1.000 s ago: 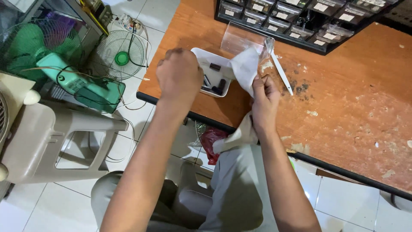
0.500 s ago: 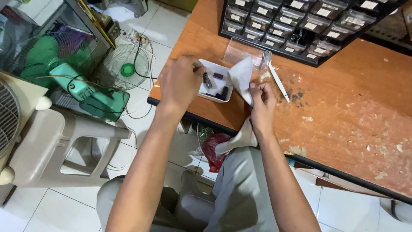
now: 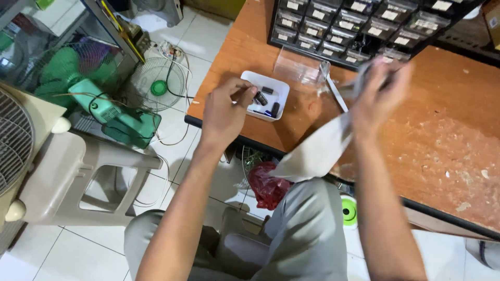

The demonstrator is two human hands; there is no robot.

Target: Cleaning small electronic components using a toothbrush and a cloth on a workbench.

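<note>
Here the left hand [image 3: 223,110] pinches a small part over the white tray [image 3: 266,96] on the counter [image 3: 427,135], while the right hand [image 3: 379,92] grips a grey cloth [image 3: 317,151], seemingly for wiping next.

Two hands were in view, the left hand [image 3: 223,112] at the rim of the white tray and the right hand [image 3: 379,91] just right of the tray, gripping one pale cloth [image 3: 317,151]. One white tray [image 3: 282,89] sat on the one wooden table [image 3: 442,130]. Inside the tray lay about four small dark cylindrical parts [image 3: 266,100], though the exact number was hard to tell. Behind the tray stood one clear plastic box [image 3: 296,66], and beyond that one black drawer cabinet [image 3: 364,26]. Left of the tray, on the floor, were one plastic stool [image 3: 67,171], one green fan [image 3: 99,104] and one loose wire fan guard [image 3: 157,83]. Below the tray hung one red bag [image 3: 268,184].
</note>
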